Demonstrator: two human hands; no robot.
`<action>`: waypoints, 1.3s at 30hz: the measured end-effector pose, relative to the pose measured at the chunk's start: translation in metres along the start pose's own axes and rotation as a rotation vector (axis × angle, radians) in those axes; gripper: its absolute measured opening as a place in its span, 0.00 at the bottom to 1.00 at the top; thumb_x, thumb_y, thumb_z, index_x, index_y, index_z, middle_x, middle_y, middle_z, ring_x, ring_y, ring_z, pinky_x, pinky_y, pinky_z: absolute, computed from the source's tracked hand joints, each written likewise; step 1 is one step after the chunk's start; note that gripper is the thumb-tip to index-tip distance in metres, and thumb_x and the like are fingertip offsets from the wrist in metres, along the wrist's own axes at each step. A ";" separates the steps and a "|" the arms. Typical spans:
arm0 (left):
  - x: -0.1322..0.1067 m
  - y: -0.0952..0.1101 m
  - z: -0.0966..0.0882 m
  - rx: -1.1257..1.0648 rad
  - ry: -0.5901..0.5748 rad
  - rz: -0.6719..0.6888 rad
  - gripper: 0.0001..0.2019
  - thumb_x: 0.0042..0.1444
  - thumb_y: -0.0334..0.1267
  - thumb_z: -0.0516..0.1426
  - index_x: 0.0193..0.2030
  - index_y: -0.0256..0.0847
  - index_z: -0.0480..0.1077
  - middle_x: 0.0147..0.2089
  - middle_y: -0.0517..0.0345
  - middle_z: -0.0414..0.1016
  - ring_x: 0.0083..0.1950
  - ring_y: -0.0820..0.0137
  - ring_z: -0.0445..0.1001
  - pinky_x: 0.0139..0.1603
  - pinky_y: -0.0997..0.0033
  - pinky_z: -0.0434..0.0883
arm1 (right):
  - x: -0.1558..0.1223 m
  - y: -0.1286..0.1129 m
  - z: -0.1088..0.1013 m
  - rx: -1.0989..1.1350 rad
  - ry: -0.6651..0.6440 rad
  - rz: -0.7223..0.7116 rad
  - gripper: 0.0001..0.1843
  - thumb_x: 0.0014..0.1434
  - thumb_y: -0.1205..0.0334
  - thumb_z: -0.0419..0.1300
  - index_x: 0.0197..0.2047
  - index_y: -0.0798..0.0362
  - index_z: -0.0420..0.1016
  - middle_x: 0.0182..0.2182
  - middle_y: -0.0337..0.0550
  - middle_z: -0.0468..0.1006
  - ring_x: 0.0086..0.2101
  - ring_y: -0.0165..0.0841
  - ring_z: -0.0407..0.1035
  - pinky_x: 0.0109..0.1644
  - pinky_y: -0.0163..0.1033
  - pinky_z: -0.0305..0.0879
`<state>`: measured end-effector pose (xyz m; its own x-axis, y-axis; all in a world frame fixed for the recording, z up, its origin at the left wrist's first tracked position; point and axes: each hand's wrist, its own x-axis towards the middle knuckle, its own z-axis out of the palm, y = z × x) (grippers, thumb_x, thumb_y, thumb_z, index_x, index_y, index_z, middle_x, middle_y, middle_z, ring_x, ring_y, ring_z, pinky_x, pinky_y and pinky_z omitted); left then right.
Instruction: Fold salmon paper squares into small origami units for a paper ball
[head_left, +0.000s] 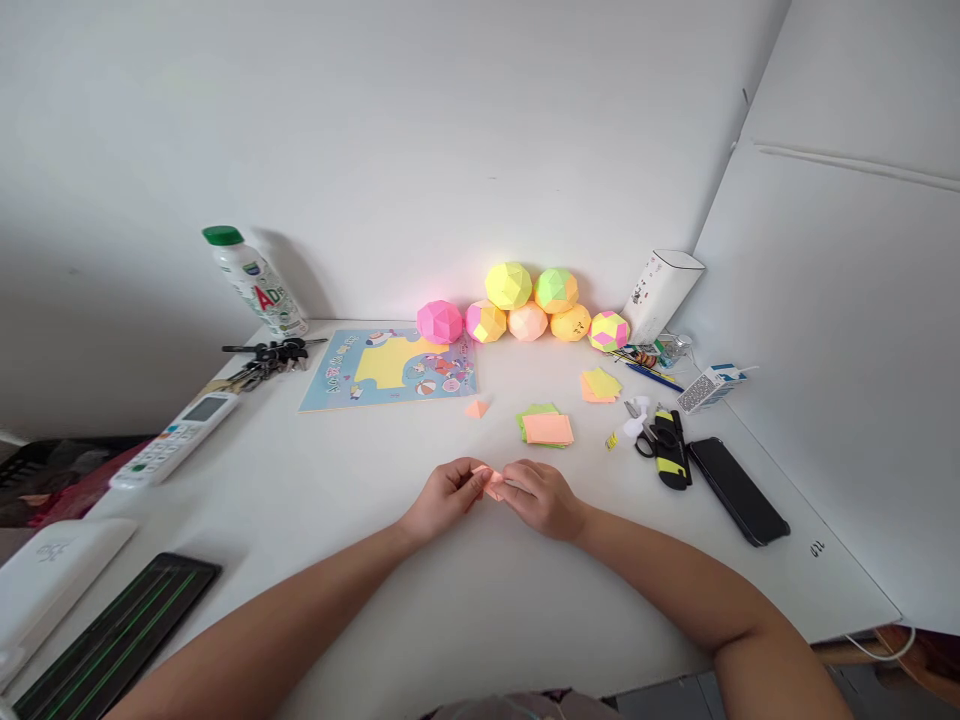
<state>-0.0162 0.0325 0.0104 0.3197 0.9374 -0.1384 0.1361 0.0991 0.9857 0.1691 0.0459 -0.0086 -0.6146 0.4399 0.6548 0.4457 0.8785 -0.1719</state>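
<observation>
Between both hands, a little above the white table (360, 480), is a small piece of folded orange-pink paper (493, 486). My left hand (450, 495) pinches its left side with thumb and fingers. On the right side, my right hand (544, 497) has its fingers closed on the same paper, hiding part of it. Just beyond lies a small folded orange paper piece (476, 409). A stack of green and orange paper squares (547, 429) rests beyond my right hand, and yellow and orange squares (601, 385) lie farther back.
Several faceted paper balls (508, 286) are piled against the wall. At left are a picture board (345, 375), a bottle (255, 285), keys (274, 355), a remote (176, 440) and a dark phone (120, 640). Scissors (646, 443), a yellow-black cutter (671, 450) and a black phone (739, 490) lie right.
</observation>
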 end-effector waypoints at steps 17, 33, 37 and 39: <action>0.000 -0.008 0.003 0.145 0.035 0.100 0.16 0.56 0.49 0.52 0.30 0.38 0.71 0.25 0.58 0.70 0.26 0.72 0.66 0.26 0.73 0.65 | -0.001 0.000 0.000 -0.024 -0.087 -0.056 0.12 0.62 0.72 0.49 0.42 0.55 0.73 0.30 0.45 0.75 0.27 0.31 0.65 0.27 0.36 0.65; -0.002 -0.011 0.004 0.204 -0.014 0.142 0.19 0.59 0.47 0.48 0.53 0.40 0.65 0.34 0.55 0.78 0.40 0.65 0.75 0.42 0.64 0.72 | 0.002 0.004 -0.001 0.379 -0.017 0.317 0.11 0.61 0.63 0.52 0.34 0.54 0.75 0.30 0.48 0.76 0.27 0.31 0.70 0.28 0.36 0.69; -0.002 -0.014 0.005 0.213 -0.002 0.214 0.20 0.59 0.46 0.48 0.55 0.40 0.62 0.37 0.54 0.78 0.42 0.65 0.75 0.44 0.63 0.71 | 0.005 0.001 -0.002 0.438 -0.016 0.396 0.11 0.60 0.61 0.54 0.31 0.55 0.75 0.29 0.47 0.76 0.24 0.29 0.68 0.25 0.35 0.67; -0.002 -0.017 0.005 0.208 -0.003 0.239 0.20 0.59 0.45 0.48 0.55 0.40 0.62 0.37 0.54 0.78 0.39 0.66 0.76 0.42 0.65 0.71 | 0.006 0.000 -0.003 0.497 0.003 0.452 0.11 0.59 0.60 0.56 0.30 0.55 0.75 0.27 0.46 0.75 0.23 0.28 0.66 0.24 0.34 0.66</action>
<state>-0.0146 0.0272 -0.0066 0.3687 0.9248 0.0938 0.2456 -0.1943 0.9497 0.1677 0.0476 -0.0022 -0.4360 0.7845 0.4410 0.3059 0.5900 -0.7472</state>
